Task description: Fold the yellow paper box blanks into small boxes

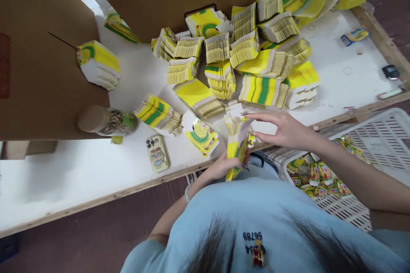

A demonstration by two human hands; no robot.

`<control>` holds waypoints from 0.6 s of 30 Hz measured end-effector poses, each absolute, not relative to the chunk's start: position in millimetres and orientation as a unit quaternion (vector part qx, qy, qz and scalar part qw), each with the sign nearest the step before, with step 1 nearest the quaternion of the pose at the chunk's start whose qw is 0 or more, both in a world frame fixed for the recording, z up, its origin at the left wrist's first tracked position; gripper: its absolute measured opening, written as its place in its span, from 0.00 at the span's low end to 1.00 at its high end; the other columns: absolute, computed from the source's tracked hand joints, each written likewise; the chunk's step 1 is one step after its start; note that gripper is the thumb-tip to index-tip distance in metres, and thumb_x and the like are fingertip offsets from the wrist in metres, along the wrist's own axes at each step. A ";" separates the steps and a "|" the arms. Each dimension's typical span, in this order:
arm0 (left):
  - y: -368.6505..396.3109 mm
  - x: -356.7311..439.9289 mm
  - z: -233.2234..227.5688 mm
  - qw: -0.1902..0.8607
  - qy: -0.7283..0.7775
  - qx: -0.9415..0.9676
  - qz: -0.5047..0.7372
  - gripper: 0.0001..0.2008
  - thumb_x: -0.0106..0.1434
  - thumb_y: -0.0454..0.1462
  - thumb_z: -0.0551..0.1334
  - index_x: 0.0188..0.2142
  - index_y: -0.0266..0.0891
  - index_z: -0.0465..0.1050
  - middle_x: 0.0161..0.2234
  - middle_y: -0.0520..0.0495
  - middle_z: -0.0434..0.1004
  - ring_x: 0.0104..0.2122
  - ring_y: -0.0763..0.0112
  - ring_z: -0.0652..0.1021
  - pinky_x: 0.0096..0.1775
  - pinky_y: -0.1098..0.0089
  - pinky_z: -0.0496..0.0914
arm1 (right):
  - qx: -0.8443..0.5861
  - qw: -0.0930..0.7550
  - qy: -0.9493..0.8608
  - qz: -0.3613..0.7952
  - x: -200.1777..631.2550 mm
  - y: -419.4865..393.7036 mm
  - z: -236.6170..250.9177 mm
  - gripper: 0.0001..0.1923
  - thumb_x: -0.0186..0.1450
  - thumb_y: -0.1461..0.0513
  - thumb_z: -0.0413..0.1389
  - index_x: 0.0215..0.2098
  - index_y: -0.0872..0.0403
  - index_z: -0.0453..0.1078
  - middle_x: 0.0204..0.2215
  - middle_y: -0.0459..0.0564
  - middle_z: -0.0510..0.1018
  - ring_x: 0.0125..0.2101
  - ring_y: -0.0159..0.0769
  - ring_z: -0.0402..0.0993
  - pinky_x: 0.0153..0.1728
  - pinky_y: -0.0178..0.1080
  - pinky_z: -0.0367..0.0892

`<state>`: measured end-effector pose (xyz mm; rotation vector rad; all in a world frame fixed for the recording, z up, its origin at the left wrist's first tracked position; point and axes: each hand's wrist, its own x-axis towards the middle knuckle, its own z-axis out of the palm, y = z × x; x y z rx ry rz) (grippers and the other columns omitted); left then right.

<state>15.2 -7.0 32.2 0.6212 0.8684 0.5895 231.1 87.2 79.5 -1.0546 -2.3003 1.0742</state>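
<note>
On the white surface (80, 170) a phone (156, 153) lies left of a small card stack (202, 135). The left hand (224, 166) grips a fanned bundle of yellow-green cards (236, 145) at the surface's near edge; squeeze its lower end firmly. The right hand (282, 130), fingers spread flat, touches the bundle's top; square the edges gently. A white crate (378, 136) sits right.
</note>
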 end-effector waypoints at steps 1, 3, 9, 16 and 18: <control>-8.0 14.6 30.6 0.817 0.412 0.288 0.283 0.16 0.45 0.36 0.63 0.37 0.39 0.72 0.35 0.47 0.76 0.39 0.63 0.74 0.41 0.66 0.71 | -0.387 0.211 -0.814 0.378 231.6 82.0 78.4 0.21 0.68 0.58 0.59 0.58 0.50 0.75 0.53 0.52 0.83 0.52 0.45 0.81 0.55 0.48 0.76; -8.3 13.9 30.1 0.817 0.412 0.289 0.281 0.18 0.46 0.36 0.63 0.39 0.39 0.73 0.37 0.46 0.77 0.42 0.61 0.75 0.42 0.64 0.71 | -0.407 0.237 -0.801 0.370 231.7 75.6 77.3 0.21 0.67 0.58 0.59 0.58 0.51 0.74 0.53 0.52 0.83 0.51 0.45 0.81 0.54 0.49 0.76; -3.7 16.7 40.9 0.822 0.397 0.319 0.255 0.18 0.45 0.36 0.63 0.38 0.40 0.71 0.33 0.49 0.73 0.36 0.65 0.72 0.38 0.68 0.68 | -0.377 0.215 -0.815 0.384 232.4 78.6 81.9 0.11 0.68 0.61 0.57 0.45 0.51 0.80 0.41 0.51 0.85 0.41 0.41 0.83 0.44 0.43 0.78; -8.6 18.6 33.8 0.828 0.383 0.319 0.258 0.11 0.49 0.37 0.66 0.33 0.38 0.71 0.32 0.48 0.75 0.31 0.68 0.72 0.35 0.67 0.69 | -0.356 0.334 -0.856 0.167 210.8 32.1 27.0 0.12 0.70 0.67 0.55 0.45 0.53 0.79 0.42 0.57 0.86 0.46 0.46 0.84 0.48 0.49 0.81; -11.0 20.1 32.2 0.814 0.385 0.330 0.284 0.13 0.53 0.40 0.68 0.37 0.38 0.74 0.35 0.46 0.78 0.34 0.65 0.75 0.40 0.66 0.71 | -0.343 0.401 -0.831 0.177 204.2 27.3 17.6 0.12 0.69 0.68 0.55 0.47 0.51 0.77 0.48 0.57 0.85 0.51 0.45 0.82 0.51 0.49 0.81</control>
